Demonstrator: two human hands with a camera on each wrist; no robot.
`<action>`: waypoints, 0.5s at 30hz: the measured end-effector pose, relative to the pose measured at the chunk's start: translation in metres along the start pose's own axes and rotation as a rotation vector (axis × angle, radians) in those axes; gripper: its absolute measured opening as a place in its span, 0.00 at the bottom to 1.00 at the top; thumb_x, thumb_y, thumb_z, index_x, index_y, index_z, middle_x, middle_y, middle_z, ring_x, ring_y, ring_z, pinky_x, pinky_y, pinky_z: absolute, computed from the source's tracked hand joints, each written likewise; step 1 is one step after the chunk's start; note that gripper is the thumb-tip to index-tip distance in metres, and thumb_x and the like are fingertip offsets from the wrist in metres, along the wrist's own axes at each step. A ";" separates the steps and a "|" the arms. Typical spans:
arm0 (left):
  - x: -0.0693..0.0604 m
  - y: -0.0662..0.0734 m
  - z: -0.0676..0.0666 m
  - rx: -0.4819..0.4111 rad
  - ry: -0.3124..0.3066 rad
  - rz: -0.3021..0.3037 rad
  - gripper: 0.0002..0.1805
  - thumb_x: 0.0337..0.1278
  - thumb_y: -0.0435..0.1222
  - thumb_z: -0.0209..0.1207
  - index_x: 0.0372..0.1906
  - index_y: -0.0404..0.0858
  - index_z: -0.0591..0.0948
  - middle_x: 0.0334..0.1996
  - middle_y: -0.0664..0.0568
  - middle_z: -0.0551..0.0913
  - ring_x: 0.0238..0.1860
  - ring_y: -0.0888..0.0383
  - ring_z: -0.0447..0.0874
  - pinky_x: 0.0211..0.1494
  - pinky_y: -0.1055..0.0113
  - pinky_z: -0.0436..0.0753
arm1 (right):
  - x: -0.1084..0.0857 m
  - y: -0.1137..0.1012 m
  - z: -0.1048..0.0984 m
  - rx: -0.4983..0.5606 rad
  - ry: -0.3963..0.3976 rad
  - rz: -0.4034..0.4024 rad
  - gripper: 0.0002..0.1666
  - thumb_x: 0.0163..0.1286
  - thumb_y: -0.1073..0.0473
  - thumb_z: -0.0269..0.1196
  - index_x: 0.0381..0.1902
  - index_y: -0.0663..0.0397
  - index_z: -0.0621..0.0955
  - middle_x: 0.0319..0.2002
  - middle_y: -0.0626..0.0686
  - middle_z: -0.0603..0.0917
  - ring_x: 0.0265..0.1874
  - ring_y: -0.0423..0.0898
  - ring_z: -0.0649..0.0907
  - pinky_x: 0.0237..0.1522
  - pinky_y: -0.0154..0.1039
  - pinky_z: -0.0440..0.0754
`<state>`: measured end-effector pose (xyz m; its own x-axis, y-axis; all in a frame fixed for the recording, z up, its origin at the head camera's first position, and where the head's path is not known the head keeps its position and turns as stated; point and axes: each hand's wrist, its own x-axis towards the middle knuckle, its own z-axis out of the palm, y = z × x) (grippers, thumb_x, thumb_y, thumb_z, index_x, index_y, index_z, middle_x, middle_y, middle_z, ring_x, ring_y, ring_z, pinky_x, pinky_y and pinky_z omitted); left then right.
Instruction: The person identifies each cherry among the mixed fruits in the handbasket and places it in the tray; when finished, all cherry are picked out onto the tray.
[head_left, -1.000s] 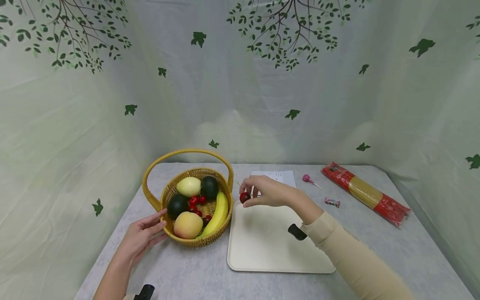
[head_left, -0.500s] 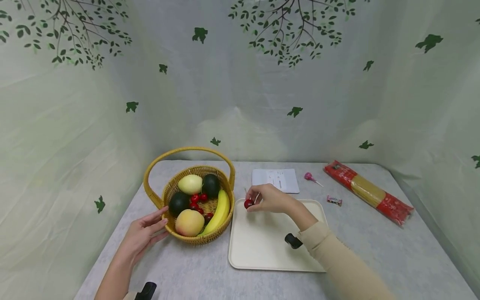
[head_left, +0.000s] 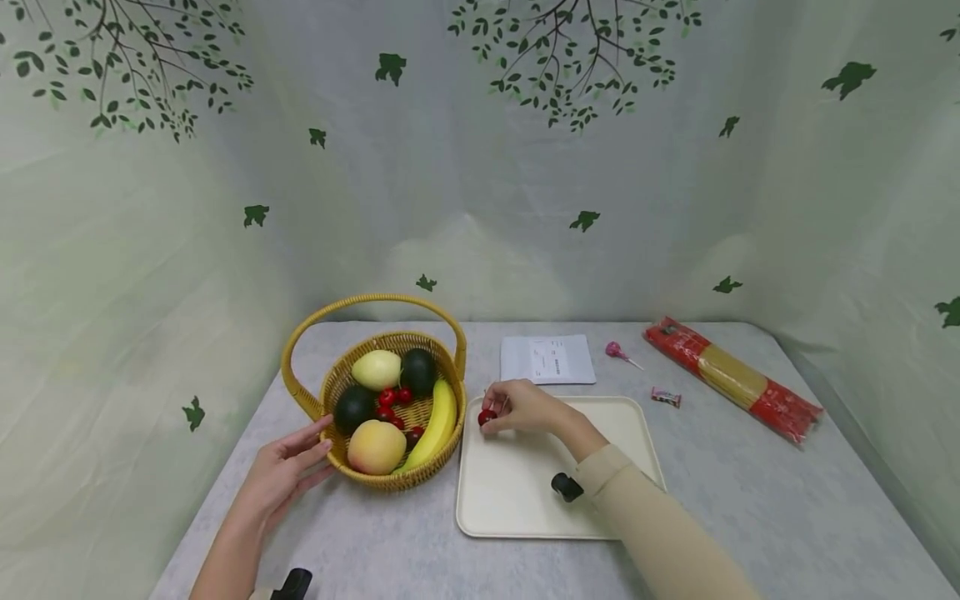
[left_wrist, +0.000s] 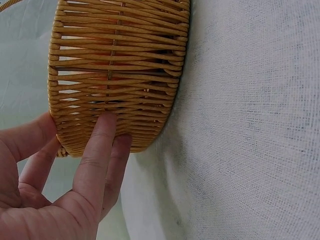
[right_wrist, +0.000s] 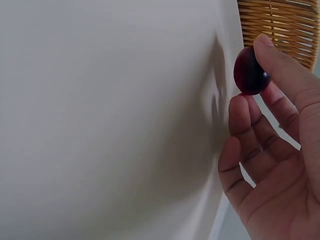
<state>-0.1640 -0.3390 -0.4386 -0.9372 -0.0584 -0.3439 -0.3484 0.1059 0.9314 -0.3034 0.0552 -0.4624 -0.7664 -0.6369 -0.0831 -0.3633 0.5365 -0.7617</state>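
A dark red cherry (head_left: 487,417) is pinched between the thumb and fingers of my right hand (head_left: 522,408), over the back left corner of the cream tray (head_left: 517,500). In the right wrist view the cherry (right_wrist: 248,72) hangs over the tray's pale surface, its shadow below. My left hand (head_left: 281,467) touches the left side of the yellow wicker basket (head_left: 390,483) with extended fingers, clearer in the left wrist view against the weave (left_wrist: 115,65). Inside the basket lie a banana (head_left: 437,425), a peach (head_left: 377,447), a pale yellow fruit (head_left: 377,370), two dark green fruits (head_left: 417,372) and several cherries (head_left: 387,398).
Behind the tray lies a white printed packet (head_left: 547,359). Right of it are a pink lollipop (head_left: 615,349) and a small wrapped candy (head_left: 666,397). A red and yellow pack of noodles (head_left: 731,377) lies at the right. A curtain (head_left: 480,208) encloses the table.
My right hand has lowered the cherry from above the tray's back edge to close over its back left corner. The left hand has stayed at the basket.
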 end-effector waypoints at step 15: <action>0.000 0.002 0.000 -0.008 0.004 -0.019 0.37 0.79 0.42 0.63 0.85 0.43 0.64 0.82 0.40 0.55 0.56 0.75 0.79 0.63 0.63 0.89 | 0.008 -0.001 0.007 -0.002 -0.015 -0.024 0.18 0.65 0.53 0.80 0.44 0.53 0.84 0.34 0.46 0.83 0.35 0.40 0.78 0.41 0.32 0.78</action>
<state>-0.1649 -0.3389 -0.4372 -0.9302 -0.0642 -0.3613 -0.3661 0.0966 0.9255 -0.3057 0.0455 -0.4663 -0.7490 -0.6583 -0.0743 -0.3828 0.5216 -0.7625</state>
